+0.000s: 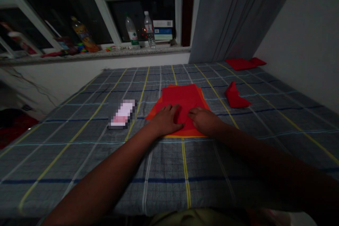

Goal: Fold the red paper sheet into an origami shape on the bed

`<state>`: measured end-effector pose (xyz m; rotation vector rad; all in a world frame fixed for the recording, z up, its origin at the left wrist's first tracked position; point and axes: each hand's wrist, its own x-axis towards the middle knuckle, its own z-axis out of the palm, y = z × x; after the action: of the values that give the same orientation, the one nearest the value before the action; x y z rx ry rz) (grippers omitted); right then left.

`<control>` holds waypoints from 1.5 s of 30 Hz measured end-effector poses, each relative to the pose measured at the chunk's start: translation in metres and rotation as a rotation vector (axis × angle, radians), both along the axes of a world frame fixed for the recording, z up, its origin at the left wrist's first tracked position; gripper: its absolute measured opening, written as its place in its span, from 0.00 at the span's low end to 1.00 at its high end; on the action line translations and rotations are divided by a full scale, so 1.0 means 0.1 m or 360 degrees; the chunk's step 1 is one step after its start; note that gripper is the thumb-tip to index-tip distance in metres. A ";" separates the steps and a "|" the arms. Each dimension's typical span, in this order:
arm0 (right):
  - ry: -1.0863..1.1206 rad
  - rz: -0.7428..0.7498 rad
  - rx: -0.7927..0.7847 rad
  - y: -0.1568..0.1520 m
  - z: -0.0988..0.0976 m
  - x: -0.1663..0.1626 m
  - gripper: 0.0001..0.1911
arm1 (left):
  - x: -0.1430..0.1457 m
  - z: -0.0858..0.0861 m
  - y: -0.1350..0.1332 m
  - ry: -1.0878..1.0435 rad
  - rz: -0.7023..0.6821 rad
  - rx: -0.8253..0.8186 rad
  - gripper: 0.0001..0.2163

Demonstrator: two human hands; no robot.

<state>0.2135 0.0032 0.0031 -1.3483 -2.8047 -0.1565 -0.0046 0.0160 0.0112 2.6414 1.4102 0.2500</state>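
A sheet of red paper [181,93] lies on a stack with orange paper [153,112] showing round its edges. My left hand [166,120] rests on the red paper, palm down, with its fingers spread and the thumb pointing right. On the right side of the same paper, my right hand [206,122] has its fingers curled together, pinching at a fold; the fingertips are partly hidden. A faint crease or folded edge runs between the two hands. To the right stands a folded red paper shape [234,97] with a raised point.
A phone [123,114] with a blurred-out screen lies left on the plaid cloth [87,137]. More red paper [241,64] lies at the far right corner. Bottles [132,33] and stacked boxes [162,31] stand on the windowsill [119,53]. A grey curtain [227,14] hangs behind.
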 end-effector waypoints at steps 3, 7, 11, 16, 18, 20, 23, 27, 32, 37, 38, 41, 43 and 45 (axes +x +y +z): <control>-0.0020 -0.0008 0.0019 -0.01 0.01 -0.01 0.18 | -0.01 0.01 0.02 0.0062 -0.0058 -0.0049 0.33; -0.0048 -0.0044 0.0039 -0.05 0.01 -0.04 0.18 | -0.02 0.03 0.05 0.0132 -0.0130 -0.0055 0.27; -0.0113 0.0008 0.0006 -0.13 0.01 -0.09 0.18 | -0.01 0.05 0.09 0.0214 -0.0202 -0.0051 0.27; -0.0112 0.0110 -0.0022 -0.25 0.04 -0.13 0.20 | -0.01 0.07 0.12 0.0279 -0.0280 -0.0097 0.26; -0.0119 0.0136 -0.0032 -0.26 0.07 -0.12 0.20 | -0.02 0.07 0.12 0.0280 -0.0306 -0.0091 0.26; -0.0143 0.0137 -0.0038 -0.26 0.10 -0.11 0.20 | -0.02 0.06 0.13 0.0283 -0.0306 -0.0086 0.27; -0.0185 0.0075 -0.0039 -0.22 0.15 -0.06 0.21 | -0.03 0.04 0.13 0.0303 -0.0288 -0.0094 0.28; -0.0226 -0.0136 -0.0052 -0.12 0.17 0.03 0.23 | -0.03 0.04 0.14 0.0309 -0.0280 -0.0103 0.28; -0.0242 -0.0437 -0.0113 0.06 0.15 0.16 0.26 | -0.03 0.07 0.12 0.0317 -0.0291 -0.0124 0.28; -0.0207 -0.0626 -0.0029 0.18 0.08 0.24 0.26 | -0.04 0.07 0.12 0.0289 -0.0282 -0.0139 0.29; -0.0190 -0.0645 0.0000 0.19 0.07 0.25 0.26 | -0.04 0.06 0.13 0.0271 -0.0285 -0.0135 0.29; -0.0145 -0.0690 0.0055 0.18 0.05 0.24 0.24 | -0.06 0.03 0.15 0.0201 -0.0258 -0.0134 0.30; -0.0104 -0.0718 0.0111 0.15 0.06 0.20 0.23 | -0.09 0.01 0.17 0.0148 -0.0180 -0.0152 0.34; -0.0014 -0.0673 0.0189 0.12 0.09 0.16 0.22 | -0.11 0.01 0.18 0.0112 -0.0134 -0.0191 0.37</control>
<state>0.2298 0.0155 0.0118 -1.8880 -2.4292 -0.3298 -0.0160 0.0343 0.0122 2.6266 1.2868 0.0621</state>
